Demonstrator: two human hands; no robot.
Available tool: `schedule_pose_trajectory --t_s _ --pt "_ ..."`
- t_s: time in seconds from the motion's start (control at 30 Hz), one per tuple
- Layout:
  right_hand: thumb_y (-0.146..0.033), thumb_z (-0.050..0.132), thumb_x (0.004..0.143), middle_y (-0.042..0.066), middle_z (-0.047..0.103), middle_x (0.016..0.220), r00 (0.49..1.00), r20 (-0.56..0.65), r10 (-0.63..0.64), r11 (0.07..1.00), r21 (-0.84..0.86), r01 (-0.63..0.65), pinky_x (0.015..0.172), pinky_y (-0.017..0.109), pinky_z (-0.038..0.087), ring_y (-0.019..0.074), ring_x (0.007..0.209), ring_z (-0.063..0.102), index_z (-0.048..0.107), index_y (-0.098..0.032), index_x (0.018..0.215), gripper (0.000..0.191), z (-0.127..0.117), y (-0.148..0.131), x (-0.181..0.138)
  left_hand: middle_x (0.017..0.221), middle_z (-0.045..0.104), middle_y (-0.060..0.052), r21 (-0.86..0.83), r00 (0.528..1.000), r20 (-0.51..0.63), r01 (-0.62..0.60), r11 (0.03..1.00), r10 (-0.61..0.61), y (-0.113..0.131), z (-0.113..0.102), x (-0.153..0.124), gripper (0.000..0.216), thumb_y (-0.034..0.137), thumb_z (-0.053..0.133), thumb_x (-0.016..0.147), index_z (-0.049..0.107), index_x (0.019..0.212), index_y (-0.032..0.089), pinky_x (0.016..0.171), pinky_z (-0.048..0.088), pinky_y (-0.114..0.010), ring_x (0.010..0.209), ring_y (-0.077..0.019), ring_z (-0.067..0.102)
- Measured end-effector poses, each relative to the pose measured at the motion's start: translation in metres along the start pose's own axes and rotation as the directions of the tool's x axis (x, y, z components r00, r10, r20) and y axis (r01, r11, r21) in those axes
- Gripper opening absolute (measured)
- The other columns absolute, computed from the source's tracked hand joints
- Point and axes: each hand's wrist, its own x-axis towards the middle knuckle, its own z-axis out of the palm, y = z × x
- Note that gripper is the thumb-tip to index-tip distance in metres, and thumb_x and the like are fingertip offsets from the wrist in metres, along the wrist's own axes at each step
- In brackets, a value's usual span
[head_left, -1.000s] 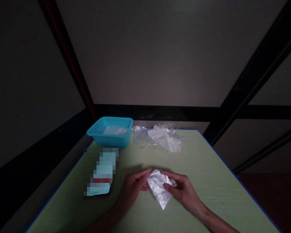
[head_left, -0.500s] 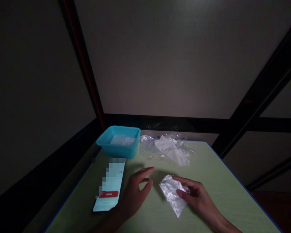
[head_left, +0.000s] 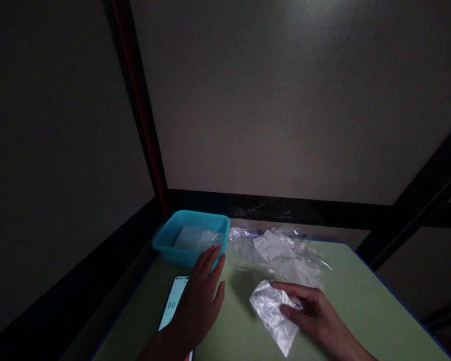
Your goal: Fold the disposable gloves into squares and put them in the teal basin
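Note:
My right hand (head_left: 310, 308) pinches a small, crinkled clear plastic bag (head_left: 272, 311) between thumb and fingers, above the table's right half. The bag's lower corner hangs down toward me. My left hand (head_left: 203, 296) has its fingers stretched out and holds nothing. Its fingertips overlap the near right wall of a turquoise plastic basket (head_left: 184, 255) in the view; whether they touch it, I cannot tell. Inside the basket lie flat whitish packets (head_left: 190, 236) in clear plastic. Partly hidden under my left hand and forearm is a phone (head_left: 175, 296) with a lit screen.
Behind my right hand, a white cloth or tissue-like sheet (head_left: 283, 255) lies on crumpled clear plastic wrapping (head_left: 244, 250). The light green table (head_left: 357, 296) has a blue edge. A wall panel (head_left: 266, 110) rises behind it, with dark beams at both sides.
My left hand has moved forward to the basket, its fingers straightening from a curved pose. My right hand still holds the plastic bag. The whole scene sits lower as the camera view tilted up.

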Motion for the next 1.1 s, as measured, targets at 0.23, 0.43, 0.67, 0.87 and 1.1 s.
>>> schedule_pose_trajectory --t_s 0.23,0.43,0.67,0.87,1.1 --pt "-0.040 0.071 0.062 0.007 0.072 0.090 1.000 0.006 -0.007 0.998 -0.063 0.008 0.069 0.035 0.052 0.0227 0.076 0.065 0.072 -0.024 0.094 0.035 0.005 -0.009 0.027 0.138 0.040 -0.013 0.092 0.997 0.053 -0.065 0.994 0.061 0.002 0.003 0.004 0.060 0.005 0.037 0.081 0.025 0.139 0.018 0.101 0.033 -0.052 0.129 -0.0263 0.033" --pt "-0.045 0.072 0.061 0.008 0.070 0.098 0.999 -0.027 -0.047 0.995 -0.088 0.045 0.079 0.039 0.050 0.0259 0.088 0.064 0.072 -0.025 0.093 0.038 0.006 -0.019 0.043 0.135 0.045 -0.014 0.106 0.994 0.049 -0.100 0.989 0.095 0.004 0.004 -0.001 0.061 0.002 0.037 0.079 0.027 0.138 0.013 0.101 0.032 -0.052 0.126 -0.0277 0.038" --pt "-0.035 0.071 0.064 0.006 0.069 0.101 0.984 -0.061 -0.166 0.981 -0.111 0.159 0.084 0.040 0.048 0.0259 0.093 0.063 0.071 -0.026 0.096 0.033 0.007 -0.043 0.067 0.134 0.046 -0.011 0.159 0.993 0.052 -0.117 0.980 0.110 0.006 0.001 -0.010 0.053 0.002 0.037 0.078 0.039 0.130 0.011 0.100 0.035 -0.048 0.124 -0.0264 0.039" --pt "-0.027 0.068 0.066 0.004 0.069 0.101 0.974 -0.020 -0.225 0.974 -0.019 0.225 0.081 0.036 0.049 0.0224 0.093 0.063 0.070 -0.025 0.097 0.031 0.019 -0.059 0.090 0.134 0.046 -0.012 0.164 0.992 0.056 -0.123 0.979 0.116 0.007 -0.002 -0.007 0.051 0.001 0.038 0.076 0.043 0.126 0.010 0.100 0.036 -0.048 0.123 -0.0259 0.041" --pt "-0.023 0.066 0.069 0.003 0.069 0.099 0.951 0.176 -0.255 0.963 0.138 0.233 0.075 0.030 0.049 0.0167 0.086 0.062 0.064 -0.024 0.109 0.040 0.034 -0.062 0.102 0.123 0.056 -0.011 -0.005 0.998 -0.022 -0.065 0.998 0.065 0.006 -0.001 -0.003 0.046 0.004 0.041 0.078 0.048 0.122 0.016 0.097 0.040 -0.048 0.116 -0.0267 0.048"
